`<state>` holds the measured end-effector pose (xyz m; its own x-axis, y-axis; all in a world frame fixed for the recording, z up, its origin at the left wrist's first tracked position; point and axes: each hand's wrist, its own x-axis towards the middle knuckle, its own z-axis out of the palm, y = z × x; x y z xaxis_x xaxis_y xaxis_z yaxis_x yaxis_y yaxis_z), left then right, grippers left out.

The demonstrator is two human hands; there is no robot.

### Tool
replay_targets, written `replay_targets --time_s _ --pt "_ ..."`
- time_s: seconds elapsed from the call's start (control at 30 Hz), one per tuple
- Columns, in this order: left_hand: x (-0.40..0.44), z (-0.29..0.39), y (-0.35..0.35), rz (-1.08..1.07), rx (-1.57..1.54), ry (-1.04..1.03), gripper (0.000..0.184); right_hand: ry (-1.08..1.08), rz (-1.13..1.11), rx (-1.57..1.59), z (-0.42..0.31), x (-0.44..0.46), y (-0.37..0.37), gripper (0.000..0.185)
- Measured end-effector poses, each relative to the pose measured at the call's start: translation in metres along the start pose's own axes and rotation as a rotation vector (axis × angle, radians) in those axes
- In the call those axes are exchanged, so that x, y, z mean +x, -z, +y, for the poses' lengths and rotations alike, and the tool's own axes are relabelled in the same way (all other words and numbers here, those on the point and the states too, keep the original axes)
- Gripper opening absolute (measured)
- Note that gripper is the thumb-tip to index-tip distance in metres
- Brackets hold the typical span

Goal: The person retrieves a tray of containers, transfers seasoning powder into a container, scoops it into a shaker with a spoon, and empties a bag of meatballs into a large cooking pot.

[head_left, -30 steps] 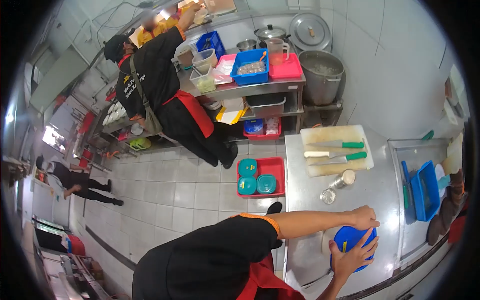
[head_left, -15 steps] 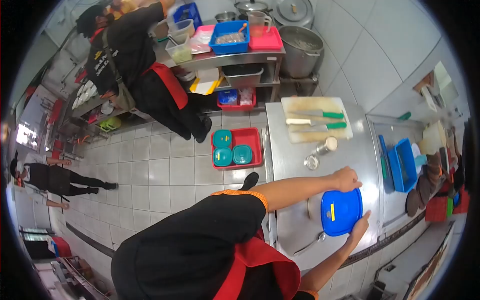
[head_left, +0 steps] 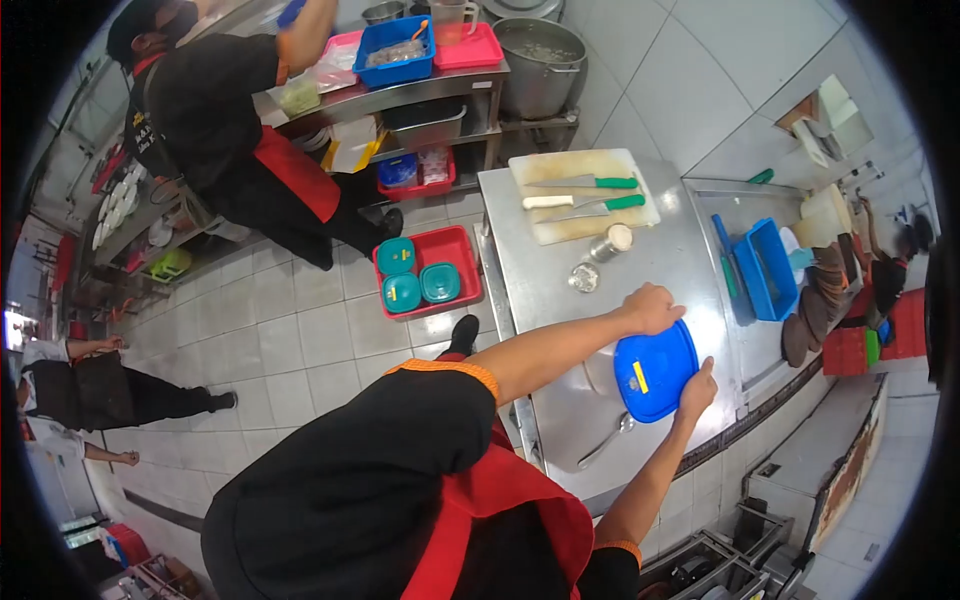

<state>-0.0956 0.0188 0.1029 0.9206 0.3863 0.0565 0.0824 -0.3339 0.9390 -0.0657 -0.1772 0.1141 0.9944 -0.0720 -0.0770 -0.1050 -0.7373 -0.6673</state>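
Observation:
A blue lid with a yellow label lies on a pale container, whose side barely shows, on the steel counter. My left hand is closed at the lid's upper edge, fingers curled. At the lid's right edge my right hand grips the rim, its fingers mostly hidden beneath. A metal spoon rests just below the lid. Farther up the counter stand a jar with a pale top and a small clear glass.
A cutting board with several knives lies at the counter's far end. A blue basin sits in the sink area at right. On the floor, a red crate holds three teal-lidded boxes. A co-worker stands at the shelving; other people are farther off.
My right hand has gone from spread over the lid to its right edge, uncovering the lid and the spoon. The view has shifted, and another person now shows at far right.

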Motion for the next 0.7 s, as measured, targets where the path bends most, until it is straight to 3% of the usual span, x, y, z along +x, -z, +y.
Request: replay_targets --time_s 0.07,0.1,0.17,0.2,0.27,0.4,0.5,0.6,0.67,0.7 --pt "-0.006 0.002 0.016 0.028 0.005 0.012 0.044 0.074 0.017 -0.031 -0.002 -0.012 0.005 0.069" --pt "-0.010 0.005 0.029 -0.005 -0.023 0.128 0.042 0.088 0.022 -0.019 -0.024 -0.032 0.008 0.069" --pt "-0.015 0.008 0.036 -0.027 -0.052 0.256 0.041 -0.351 -0.129 0.160 -0.070 -0.084 0.024 0.070" --pt "-0.017 0.007 0.034 0.037 -0.063 0.239 0.043 -0.353 -0.138 0.163 -0.065 -0.087 0.017 0.070" --pt "-0.022 0.006 0.028 0.084 -0.066 0.229 0.047 -0.123 0.094 0.079 -0.047 -0.093 -0.001 0.069" --pt "-0.022 0.013 0.021 0.102 -0.062 0.221 0.047 -0.208 0.149 0.132 -0.025 -0.086 -0.007 0.066" --pt "-0.028 0.017 0.019 0.072 -0.076 0.232 0.046 -0.127 0.190 0.102 -0.032 -0.098 -0.003 0.063" --pt "-0.045 0.016 0.034 0.014 -0.101 0.266 0.047 -0.034 0.172 0.007 -0.034 -0.112 0.005 0.065" --pt "-0.065 0.003 0.061 -0.016 -0.106 0.310 0.048 -0.104 0.005 0.148 -0.050 -0.136 0.021 0.054" --pt "-0.082 -0.006 0.078 -0.076 -0.293 0.301 0.051 -0.107 -0.020 0.127 -0.053 -0.145 0.028 0.054"
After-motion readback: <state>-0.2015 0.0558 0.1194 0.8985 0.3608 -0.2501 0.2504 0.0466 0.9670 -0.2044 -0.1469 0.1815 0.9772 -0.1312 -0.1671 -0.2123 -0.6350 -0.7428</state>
